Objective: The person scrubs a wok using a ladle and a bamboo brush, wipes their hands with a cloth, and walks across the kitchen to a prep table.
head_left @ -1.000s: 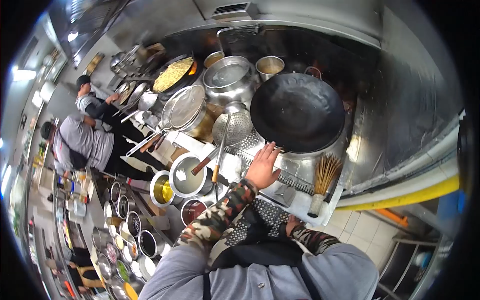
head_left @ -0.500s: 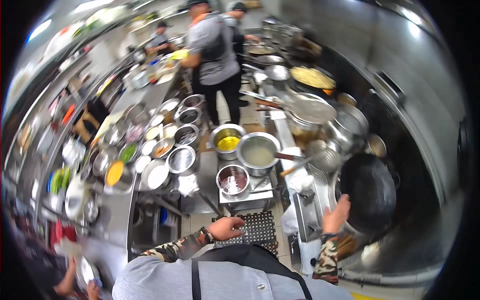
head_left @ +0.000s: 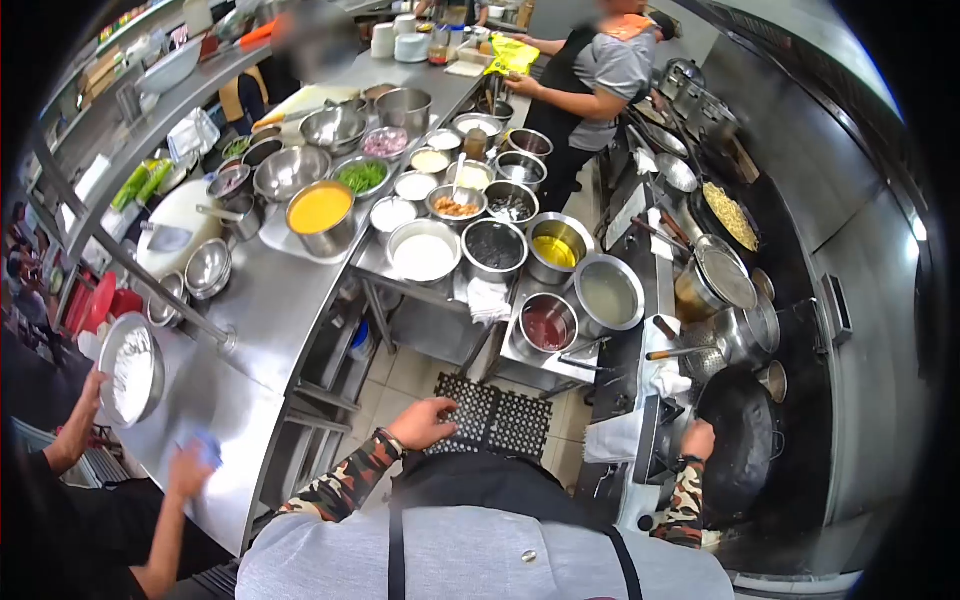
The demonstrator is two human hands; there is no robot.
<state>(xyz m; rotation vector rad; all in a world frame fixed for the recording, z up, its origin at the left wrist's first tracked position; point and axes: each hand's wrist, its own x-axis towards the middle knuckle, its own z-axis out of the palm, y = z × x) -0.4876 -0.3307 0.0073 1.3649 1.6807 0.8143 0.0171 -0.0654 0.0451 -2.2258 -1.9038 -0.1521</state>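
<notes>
My left hand (head_left: 424, 424) is held over the floor mat in front of my body, empty, with its fingers loosely bent and apart. At the stove, my right hand (head_left: 698, 438) is closed at the left edge of a large dark wok (head_left: 738, 425). Its fingers seem wrapped round the wok's near-side handle, which the hand covers. The wok's inside is dark, with a small ear handle showing on its far side. Just beyond my right hand lie a white cloth (head_left: 668, 378) and a wire skimmer (head_left: 704, 362).
Pots of red liquid (head_left: 547, 322), yellow oil (head_left: 556, 250) and cloudy liquid (head_left: 610, 292) stand ahead. Bowls of ingredients crowd the left counter (head_left: 250, 345). A co-worker wipes it with a blue cloth (head_left: 207, 448), holding a bowl (head_left: 132, 370). Another holds a yellow bag (head_left: 513, 55).
My right hand has gone from open beside the wok to closed at its edge. My left hand stays in front of me. The view has turned leftward, showing more of the left counter.
</notes>
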